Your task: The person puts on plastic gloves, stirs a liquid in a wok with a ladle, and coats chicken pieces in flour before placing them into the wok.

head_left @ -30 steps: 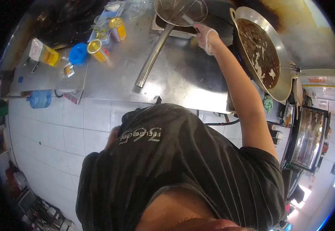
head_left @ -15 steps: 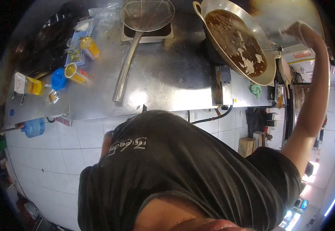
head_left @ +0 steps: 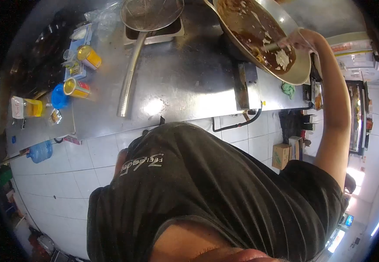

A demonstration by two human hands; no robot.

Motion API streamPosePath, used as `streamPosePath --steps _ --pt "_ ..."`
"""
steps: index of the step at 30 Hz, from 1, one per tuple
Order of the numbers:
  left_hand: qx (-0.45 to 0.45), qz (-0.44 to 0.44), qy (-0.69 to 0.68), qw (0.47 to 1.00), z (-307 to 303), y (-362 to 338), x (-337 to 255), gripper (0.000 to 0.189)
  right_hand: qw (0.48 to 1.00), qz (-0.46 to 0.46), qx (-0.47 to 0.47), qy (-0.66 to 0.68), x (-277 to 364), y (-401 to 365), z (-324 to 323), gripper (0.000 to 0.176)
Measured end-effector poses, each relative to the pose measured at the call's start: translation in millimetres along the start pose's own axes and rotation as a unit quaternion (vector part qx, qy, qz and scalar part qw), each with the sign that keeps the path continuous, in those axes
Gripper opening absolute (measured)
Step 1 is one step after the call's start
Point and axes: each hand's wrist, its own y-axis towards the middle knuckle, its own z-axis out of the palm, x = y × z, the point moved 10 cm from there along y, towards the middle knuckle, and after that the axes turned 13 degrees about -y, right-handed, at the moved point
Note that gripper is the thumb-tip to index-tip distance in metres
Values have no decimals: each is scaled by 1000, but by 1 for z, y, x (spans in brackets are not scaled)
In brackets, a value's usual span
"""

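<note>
My right hand [head_left: 303, 40] reaches over the near right rim of a large wok [head_left: 300, 77], its fingers wrapped round the handle of a metal-handled utensil [head_left: 272, 46]. The utensil slants down into the brown sauce [head_left: 242, 38], its working end hidden there. Pale, whitish pieces [head_left: 282, 59] float in the sauce close to my hand. My left hand is out of sight; only a sliver of skin shows beside my dark shirt.
A long-handled wire strainer [head_left: 132, 72] lies over a metal pan [head_left: 167, 34] on the steel counter [head_left: 185, 83]. To the left stand yellow tins [head_left: 77, 88], a blue lid [head_left: 59, 96] and a bag [head_left: 26, 108]. A green cloth [head_left: 288, 90] lies beside the wok.
My right hand has come down from above the wok's right side and taken hold of the utensil, which leaned at the rim. The whole view has shifted slightly.
</note>
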Motion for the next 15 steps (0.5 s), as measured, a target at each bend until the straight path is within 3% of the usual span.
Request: streamPosePath --steps 1,2,4,10,15 --pt "4 0 3 1000 2 0 0 36 1000 -4 3 31 5 14 3 31" --pt "6 2 3 1000 2 0 -1 36 996 58 4 70 -4 27 3 31" --pt "10 5 6 1000 2 -1 -2 36 996 51 -26 72 -24 79 -5 29" --pt "14 15 13 1000 4 1 -6 35 976 127 -144 -98 -80 154 -25 28" --pt "9 17 8 1000 10 -2 -3 35 946 176 -222 -154 -121 189 -21 31"
